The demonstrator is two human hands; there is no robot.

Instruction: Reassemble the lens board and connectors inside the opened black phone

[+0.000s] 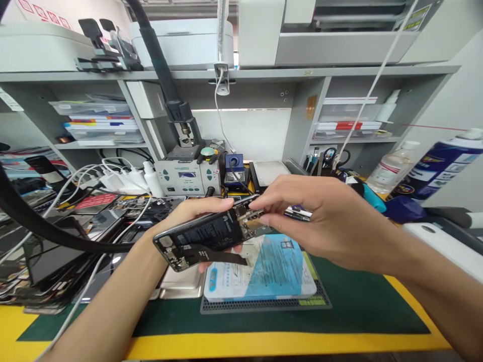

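An opened smartphone [204, 234] is held tilted above the bench in my left hand [196, 208], thumb along its upper edge and fingertips showing beneath. Its black battery [211, 231] and bare inside face me. A dark flex cable [222, 256] hangs loose over the lower edge. At the phone's right end, the thumb and index finger of my right hand [302, 206] are closed in a pinch on the circuit board [251, 221]. Whether the board is loose from the frame, I cannot tell. Below lies a blue and white pad [264, 276] with a worn surface.
A dark perforated mat [264, 305] lies under the pad on a green work mat [362, 306]. Stacked phone parts [49, 256] crowd the left. A rework station [186, 176] stands behind. A black tube [75, 241] arcs across the left; bottles [392, 166] stand at right.
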